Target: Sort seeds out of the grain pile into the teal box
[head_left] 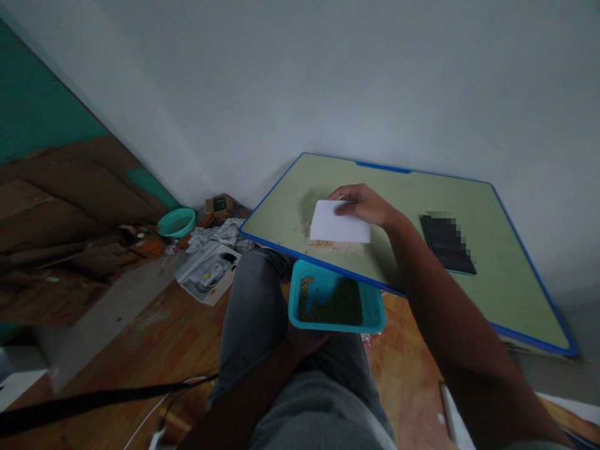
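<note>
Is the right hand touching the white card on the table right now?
Touching. The head view shows the right hand closed over the top edge of the white card, with no gap between them.

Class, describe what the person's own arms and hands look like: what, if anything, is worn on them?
Both forearms are bare, with no sleeve in view. The right hand shows no glove or watch. The left hand, mostly hidden under the teal tray, shows no glove.

Phone [447,244]: dark, lying flat.
Basin [177,222]: teal, on floor [154,325] near wall [300,75].
Cardboard box [219,204]: small, near basin.
Checked cloth [220,234]: crumpled, touching white carton [209,272].
</note>
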Motion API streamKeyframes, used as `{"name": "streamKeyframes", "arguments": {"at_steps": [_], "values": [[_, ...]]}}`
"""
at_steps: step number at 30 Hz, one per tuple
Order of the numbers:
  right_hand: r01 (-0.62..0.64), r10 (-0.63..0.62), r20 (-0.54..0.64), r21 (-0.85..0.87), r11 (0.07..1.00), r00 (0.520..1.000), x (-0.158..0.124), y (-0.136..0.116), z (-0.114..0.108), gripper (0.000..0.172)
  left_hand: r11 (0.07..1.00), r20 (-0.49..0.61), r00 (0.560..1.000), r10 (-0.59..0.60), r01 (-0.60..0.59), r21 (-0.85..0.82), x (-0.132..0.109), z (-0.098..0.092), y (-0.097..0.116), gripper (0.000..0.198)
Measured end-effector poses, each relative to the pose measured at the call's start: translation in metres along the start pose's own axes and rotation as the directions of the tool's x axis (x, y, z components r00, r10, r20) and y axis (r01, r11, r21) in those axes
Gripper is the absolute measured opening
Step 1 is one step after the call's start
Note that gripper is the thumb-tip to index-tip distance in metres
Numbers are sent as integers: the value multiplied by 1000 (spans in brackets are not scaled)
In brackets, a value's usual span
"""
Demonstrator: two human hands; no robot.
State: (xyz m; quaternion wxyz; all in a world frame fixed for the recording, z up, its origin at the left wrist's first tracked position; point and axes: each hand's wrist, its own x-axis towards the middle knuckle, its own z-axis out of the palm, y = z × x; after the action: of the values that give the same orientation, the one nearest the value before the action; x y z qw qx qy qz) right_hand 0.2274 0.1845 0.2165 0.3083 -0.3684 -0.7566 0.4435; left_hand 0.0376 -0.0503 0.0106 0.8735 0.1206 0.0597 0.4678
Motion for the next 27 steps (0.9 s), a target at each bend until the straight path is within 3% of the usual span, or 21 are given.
{"name": "streamKeyframes", "arguments": {"at_steps": [15,22,27], "values": [[27,-27,45,-1,1000,999,-3,-6,2,32,1000,57,998,-11,12,-20,1,5,2,56],[23,-22,44,-4,1000,999,-3,-7,3,32,1000,50,998,27,-27,3,1,20,3,49],[13,-13,80,1,1000,997,-3,-6,2,31,1000,44,999,12,-12,-2,1,12,3,53]]}}
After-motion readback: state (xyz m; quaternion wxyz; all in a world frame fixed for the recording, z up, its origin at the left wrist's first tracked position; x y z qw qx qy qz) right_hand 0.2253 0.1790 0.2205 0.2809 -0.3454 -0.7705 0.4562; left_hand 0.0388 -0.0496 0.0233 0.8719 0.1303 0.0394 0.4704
